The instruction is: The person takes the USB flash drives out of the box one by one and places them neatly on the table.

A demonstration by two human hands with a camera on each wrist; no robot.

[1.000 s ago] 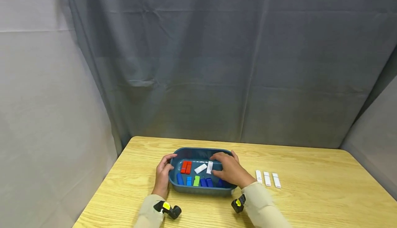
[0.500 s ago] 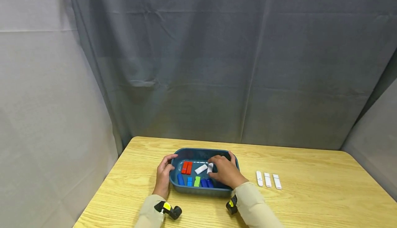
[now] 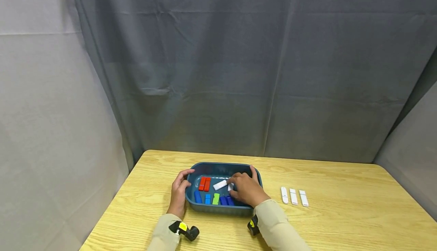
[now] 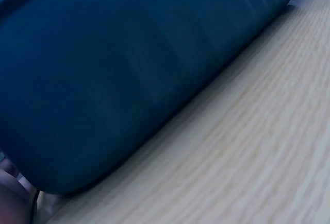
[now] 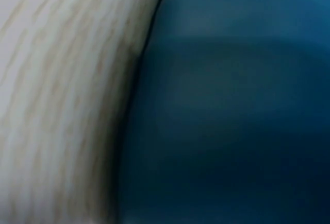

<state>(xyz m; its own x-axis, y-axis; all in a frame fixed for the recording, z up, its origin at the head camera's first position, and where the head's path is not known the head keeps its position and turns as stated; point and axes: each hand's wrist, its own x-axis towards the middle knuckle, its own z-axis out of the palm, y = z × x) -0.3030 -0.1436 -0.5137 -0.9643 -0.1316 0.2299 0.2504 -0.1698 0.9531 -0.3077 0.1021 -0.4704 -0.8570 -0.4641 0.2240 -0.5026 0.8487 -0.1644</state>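
A dark teal plastic bin (image 3: pixel 222 209) stands on the table, its outer wall filling much of both wrist views. My left hand (image 3: pixel 178 194) grips the bin's left end, thumb and fingers at the rim. Reaching inside on the right, my right hand (image 3: pixel 248 190) pinches a white USB stick (image 3: pixel 230 187), mostly covered by the fingers. Another white USB stick (image 3: pixel 220 185) lies slanted just left of the fingertips. Two red USB sticks (image 3: pixel 205 183) lie farther left. Along the near side are a blue one (image 3: pixel 198 196), a light blue one (image 3: pixel 208 199), a green one (image 3: pixel 216 199) and dark blue ones (image 3: pixel 227 200).
Three white USB sticks (image 3: pixel 293 196) lie side by side on the wooden table (image 3: pixel 341 205), right of the bin. A grey curtain (image 3: pixel 218 72) hangs behind the table, and a pale cloth wall (image 3: pixel 58 129) stands at the left.
My right hand has moved slightly left and deeper into the bin, its fingers closing over the upright white USB stick. The left hand stays at the rim.
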